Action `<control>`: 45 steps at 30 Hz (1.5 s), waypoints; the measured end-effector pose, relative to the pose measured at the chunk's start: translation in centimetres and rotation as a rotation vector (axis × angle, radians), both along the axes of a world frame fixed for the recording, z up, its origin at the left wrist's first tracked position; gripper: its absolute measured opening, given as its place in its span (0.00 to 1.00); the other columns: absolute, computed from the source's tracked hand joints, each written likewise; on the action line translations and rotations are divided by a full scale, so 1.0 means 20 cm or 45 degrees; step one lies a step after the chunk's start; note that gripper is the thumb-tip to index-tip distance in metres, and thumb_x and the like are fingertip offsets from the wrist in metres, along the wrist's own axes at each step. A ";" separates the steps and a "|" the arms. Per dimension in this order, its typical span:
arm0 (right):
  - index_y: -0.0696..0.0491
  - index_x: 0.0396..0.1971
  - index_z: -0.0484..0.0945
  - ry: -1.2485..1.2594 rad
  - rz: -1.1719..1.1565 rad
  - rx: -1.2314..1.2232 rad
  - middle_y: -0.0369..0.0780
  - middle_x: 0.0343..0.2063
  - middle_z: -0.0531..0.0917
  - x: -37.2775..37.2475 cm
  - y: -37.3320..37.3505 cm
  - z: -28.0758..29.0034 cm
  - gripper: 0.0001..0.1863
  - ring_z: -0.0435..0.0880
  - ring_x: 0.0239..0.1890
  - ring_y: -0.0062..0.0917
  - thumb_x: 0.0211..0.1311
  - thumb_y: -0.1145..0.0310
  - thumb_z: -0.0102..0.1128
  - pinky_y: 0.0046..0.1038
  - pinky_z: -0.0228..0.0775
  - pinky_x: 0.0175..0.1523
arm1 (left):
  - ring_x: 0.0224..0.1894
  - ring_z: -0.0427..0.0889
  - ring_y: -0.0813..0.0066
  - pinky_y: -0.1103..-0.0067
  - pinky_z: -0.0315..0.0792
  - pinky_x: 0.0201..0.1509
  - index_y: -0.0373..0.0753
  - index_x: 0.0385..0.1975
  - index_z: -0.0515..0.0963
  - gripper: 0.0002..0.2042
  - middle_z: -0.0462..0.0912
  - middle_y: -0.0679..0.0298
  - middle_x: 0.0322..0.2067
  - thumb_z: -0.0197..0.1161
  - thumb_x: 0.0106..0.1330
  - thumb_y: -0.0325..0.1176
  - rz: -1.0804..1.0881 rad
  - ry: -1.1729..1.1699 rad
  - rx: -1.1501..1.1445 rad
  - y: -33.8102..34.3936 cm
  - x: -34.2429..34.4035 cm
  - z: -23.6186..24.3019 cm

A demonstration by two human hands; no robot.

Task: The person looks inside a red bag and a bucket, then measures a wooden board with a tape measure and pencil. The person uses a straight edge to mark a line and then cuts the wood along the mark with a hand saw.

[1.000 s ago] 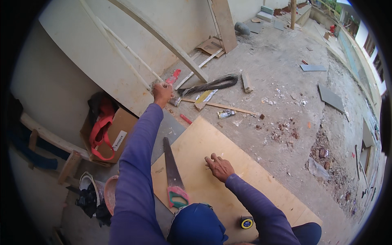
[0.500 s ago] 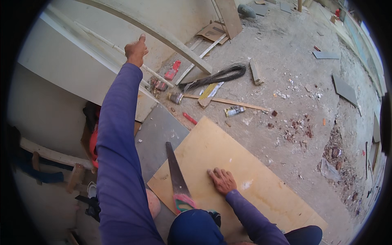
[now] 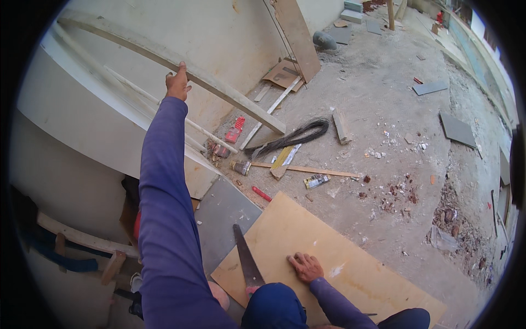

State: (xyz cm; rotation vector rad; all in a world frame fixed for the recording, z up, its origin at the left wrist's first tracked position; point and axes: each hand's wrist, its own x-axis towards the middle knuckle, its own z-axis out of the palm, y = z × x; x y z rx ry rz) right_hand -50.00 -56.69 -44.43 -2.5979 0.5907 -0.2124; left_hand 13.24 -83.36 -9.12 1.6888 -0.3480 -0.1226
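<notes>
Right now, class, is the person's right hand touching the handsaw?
Apart: the head view plainly shows bare plywood between the right hand and the handsaw.

Left grip [image 3: 178, 84] now at leaning beam [image 3: 235, 101], saw handle [image 3: 252, 289] mostly hidden

No legible text. Cardboard [image 3: 279, 77]: dark marks. Packet [image 3: 316, 181]: print too small. Faint stamp [image 3: 233, 267], board's [image 3: 296, 230] left corner.

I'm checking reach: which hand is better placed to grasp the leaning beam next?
Left, most likely. The left hand is at the beam, overlapping its lower edge in view, though contact is unclear. The right hand rests on the plywood sheet, farther away.
</notes>
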 end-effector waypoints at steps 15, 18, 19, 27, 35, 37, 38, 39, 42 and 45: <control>0.40 0.64 0.74 -0.011 0.006 0.055 0.37 0.54 0.78 0.01 0.05 0.01 0.21 0.80 0.56 0.29 0.73 0.64 0.51 0.35 0.71 0.58 | 0.40 0.88 0.59 0.67 0.80 0.49 0.26 0.36 0.84 0.18 0.90 0.49 0.35 0.74 0.68 0.41 0.086 -0.874 0.020 -0.16 -0.71 0.25; 0.40 0.63 0.75 -0.063 -0.035 0.105 0.37 0.52 0.78 0.00 0.03 0.08 0.20 0.80 0.56 0.30 0.74 0.63 0.50 0.36 0.71 0.58 | 0.39 0.88 0.55 0.65 0.80 0.51 0.26 0.33 0.83 0.19 0.89 0.48 0.33 0.74 0.67 0.42 -0.081 -0.923 -0.072 -0.19 -1.03 0.71; 0.40 0.62 0.75 -0.095 -0.050 0.136 0.38 0.52 0.78 0.01 0.03 0.05 0.19 0.81 0.56 0.31 0.75 0.63 0.49 0.36 0.71 0.58 | 0.34 0.87 0.59 0.66 0.81 0.45 0.25 0.32 0.82 0.20 0.88 0.49 0.31 0.74 0.67 0.41 -0.141 -0.923 -0.146 -0.19 -1.09 0.80; 0.44 0.55 0.79 -0.855 -0.634 -0.128 0.42 0.39 0.80 -0.02 -0.40 0.94 0.15 0.87 0.30 0.40 0.73 0.61 0.67 0.39 0.79 0.32 | 0.37 0.91 0.64 0.69 0.92 0.41 0.21 0.45 0.80 0.18 0.87 0.50 0.40 0.69 0.73 0.36 -0.669 -0.613 -0.360 0.02 -2.03 1.09; 0.58 0.60 0.75 -0.760 -0.782 -1.004 0.45 0.49 0.79 -0.77 -0.96 2.18 0.43 0.88 0.48 0.37 0.52 0.46 0.83 0.35 0.84 0.41 | 0.32 0.90 0.65 0.69 0.91 0.33 0.21 0.42 0.83 0.17 0.88 0.49 0.37 0.69 0.74 0.35 -1.036 -0.061 -0.608 0.08 -2.84 0.68; 0.59 0.62 0.74 -0.493 -0.753 -1.086 0.48 0.51 0.80 -1.00 -0.99 2.10 0.46 0.88 0.47 0.39 0.53 0.41 0.81 0.37 0.84 0.43 | 0.34 0.91 0.63 0.67 0.91 0.36 0.23 0.46 0.80 0.16 0.88 0.50 0.38 0.68 0.76 0.35 -1.167 0.137 -0.626 0.14 -3.06 0.54; 0.59 0.62 0.74 -0.370 -0.736 -1.117 0.50 0.51 0.81 -1.10 -1.00 2.05 0.47 0.87 0.47 0.41 0.54 0.39 0.80 0.38 0.84 0.45 | 0.35 0.91 0.61 0.65 0.92 0.38 0.24 0.46 0.80 0.16 0.88 0.51 0.39 0.67 0.77 0.35 -1.258 0.225 -0.661 0.18 -3.16 0.48; 0.60 0.61 0.74 -0.308 -0.775 -1.083 0.50 0.49 0.81 -1.21 -0.99 2.02 0.46 0.87 0.47 0.40 0.54 0.40 0.80 0.38 0.84 0.45 | 0.39 0.91 0.63 0.63 0.91 0.42 0.30 0.50 0.80 0.15 0.87 0.54 0.42 0.65 0.78 0.38 -1.349 0.296 -0.598 0.19 -3.23 0.40; 0.62 0.58 0.75 -0.227 -0.860 -1.014 0.48 0.45 0.83 -1.45 -0.92 1.91 0.43 0.86 0.45 0.39 0.55 0.43 0.78 0.38 0.83 0.43 | 0.47 0.90 0.61 0.59 0.87 0.54 0.33 0.52 0.79 0.15 0.88 0.55 0.46 0.64 0.80 0.40 -1.662 0.493 -0.650 0.24 -3.41 0.21; 0.60 0.56 0.78 -0.253 -0.878 -1.055 0.46 0.43 0.83 -1.59 -0.82 1.85 0.37 0.86 0.43 0.37 0.56 0.47 0.76 0.38 0.82 0.40 | 0.53 0.88 0.62 0.60 0.84 0.61 0.35 0.55 0.78 0.15 0.87 0.57 0.50 0.63 0.80 0.41 -1.887 0.656 -0.660 0.26 -3.46 0.10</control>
